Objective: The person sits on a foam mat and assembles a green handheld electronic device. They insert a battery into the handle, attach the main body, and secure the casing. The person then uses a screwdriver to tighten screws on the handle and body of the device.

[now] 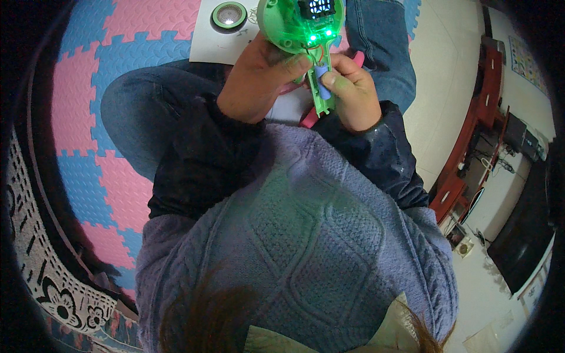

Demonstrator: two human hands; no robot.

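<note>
My left hand (260, 81) grips the opened green plastic housing of what looks like a fabric shaver (273, 26), its thumb near the top of the handle. A lit digital display (320, 6) and two glowing green LEDs show inside the round part. Thin red and dark wires run down into the open handle. There lies a blue cylindrical battery cell (323, 84), with the thumb of my right hand (357, 88) pressed on it. My right fingers wrap behind the handle. A pink object (310, 118) shows partly behind it; its kind cannot be told.
A round green-rimmed metal mesh head (229, 15) and small dark screws (242, 32) rest on a white sheet (205, 46). Pink and blue foam mats (128, 57) cover the floor at left. A red-brown cabinet (481, 101) with cables stands at right.
</note>
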